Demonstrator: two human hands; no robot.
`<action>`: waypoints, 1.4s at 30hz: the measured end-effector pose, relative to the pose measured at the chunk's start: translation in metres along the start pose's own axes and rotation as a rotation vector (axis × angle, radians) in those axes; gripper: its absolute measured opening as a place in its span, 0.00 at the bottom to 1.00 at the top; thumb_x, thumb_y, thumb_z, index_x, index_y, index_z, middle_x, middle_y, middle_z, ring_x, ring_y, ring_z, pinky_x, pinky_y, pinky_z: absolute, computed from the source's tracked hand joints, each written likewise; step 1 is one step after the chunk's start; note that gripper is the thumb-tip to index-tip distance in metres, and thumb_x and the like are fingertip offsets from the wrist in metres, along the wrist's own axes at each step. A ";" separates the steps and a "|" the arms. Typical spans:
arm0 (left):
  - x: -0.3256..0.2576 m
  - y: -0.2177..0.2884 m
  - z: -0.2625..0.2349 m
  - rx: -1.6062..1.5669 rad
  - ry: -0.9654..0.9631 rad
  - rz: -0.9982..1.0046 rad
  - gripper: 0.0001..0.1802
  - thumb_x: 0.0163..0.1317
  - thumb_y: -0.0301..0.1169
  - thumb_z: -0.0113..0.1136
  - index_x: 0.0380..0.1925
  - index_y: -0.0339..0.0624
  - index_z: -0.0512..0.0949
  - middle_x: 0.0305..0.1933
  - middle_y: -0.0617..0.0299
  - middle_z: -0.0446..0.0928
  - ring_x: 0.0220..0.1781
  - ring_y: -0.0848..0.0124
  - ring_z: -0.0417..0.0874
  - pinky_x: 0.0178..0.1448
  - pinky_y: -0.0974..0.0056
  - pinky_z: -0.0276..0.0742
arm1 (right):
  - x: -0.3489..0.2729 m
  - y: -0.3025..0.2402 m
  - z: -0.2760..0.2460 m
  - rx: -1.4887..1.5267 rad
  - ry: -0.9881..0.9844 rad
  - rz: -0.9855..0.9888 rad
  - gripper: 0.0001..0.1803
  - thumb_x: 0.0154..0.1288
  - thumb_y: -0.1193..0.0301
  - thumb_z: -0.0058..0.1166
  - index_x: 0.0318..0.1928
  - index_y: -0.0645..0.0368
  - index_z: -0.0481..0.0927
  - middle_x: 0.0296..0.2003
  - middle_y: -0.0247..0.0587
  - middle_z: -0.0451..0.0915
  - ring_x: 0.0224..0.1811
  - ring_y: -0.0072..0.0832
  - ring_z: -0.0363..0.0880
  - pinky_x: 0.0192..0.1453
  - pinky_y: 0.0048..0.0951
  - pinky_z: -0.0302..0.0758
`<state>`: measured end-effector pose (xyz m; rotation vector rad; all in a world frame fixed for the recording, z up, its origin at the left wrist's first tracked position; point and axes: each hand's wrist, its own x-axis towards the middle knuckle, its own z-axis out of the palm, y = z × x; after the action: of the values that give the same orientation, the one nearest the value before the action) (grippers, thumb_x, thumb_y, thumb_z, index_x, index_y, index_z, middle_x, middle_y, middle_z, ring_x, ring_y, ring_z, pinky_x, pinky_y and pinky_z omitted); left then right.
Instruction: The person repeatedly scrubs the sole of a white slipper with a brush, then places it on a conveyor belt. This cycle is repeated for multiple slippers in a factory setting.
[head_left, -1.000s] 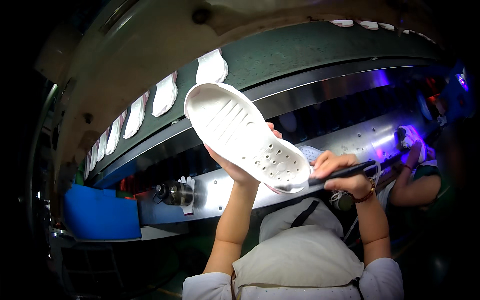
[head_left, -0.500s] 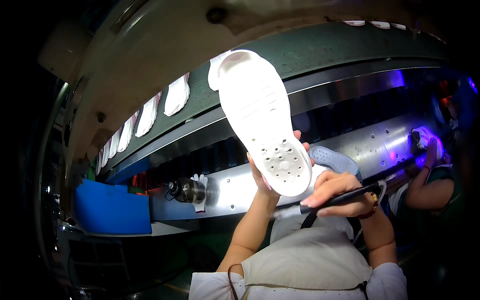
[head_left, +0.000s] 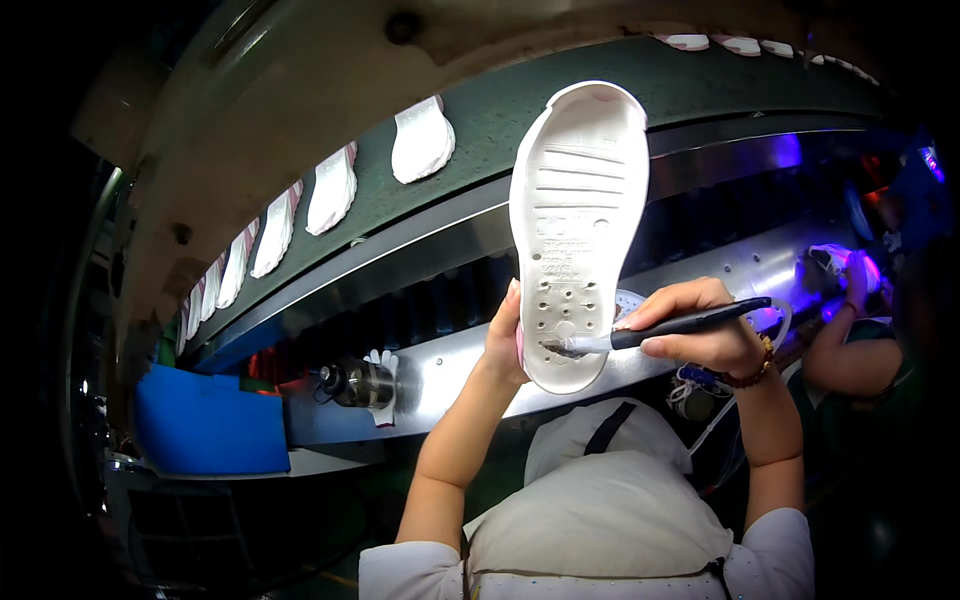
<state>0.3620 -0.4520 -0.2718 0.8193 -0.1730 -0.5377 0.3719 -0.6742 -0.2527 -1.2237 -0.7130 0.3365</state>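
A white shoe sole (head_left: 582, 215) stands nearly upright in front of me, its ridged and pitted inner face toward me. My left hand (head_left: 505, 338) grips the sole's lower left edge, most of its fingers hidden behind it. In my right hand (head_left: 708, 325) is a brush (head_left: 690, 321) with a black handle and a pale tube. Its dark bristle tip touches the sole's lower end, below the group of small holes. Mostly covered by the held sole and my right hand, a pale piece (head_left: 627, 302) lies behind them.
Several white soles (head_left: 422, 140) lie along a green conveyor belt (head_left: 485, 130). A metal ledge (head_left: 450, 380) carries a dark bottle (head_left: 355, 383) and a white glove (head_left: 384, 388). At left stands a blue bin (head_left: 210, 420). A co-worker's arm (head_left: 845, 345) is at right, under purple light.
The sole has tipped upright and its inner face shows more plainly. My right hand has brought the brush up from below the sole onto its lower end. Soles on the belt have shifted.
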 end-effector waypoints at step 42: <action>0.017 -0.005 0.016 -0.285 -0.105 0.051 0.43 0.52 0.62 0.38 0.61 0.43 0.48 0.58 0.39 0.57 0.52 0.44 0.67 0.52 0.47 0.67 | 0.008 -0.014 0.009 -0.282 -0.180 -0.148 0.07 0.46 0.74 0.56 0.28 0.63 0.78 0.24 0.42 0.79 0.23 0.28 0.77 0.29 0.22 0.72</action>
<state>0.3690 -0.4741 -0.2651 0.5089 -0.2079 -0.5433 0.3697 -0.6671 -0.2359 -1.4085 -1.0269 0.2296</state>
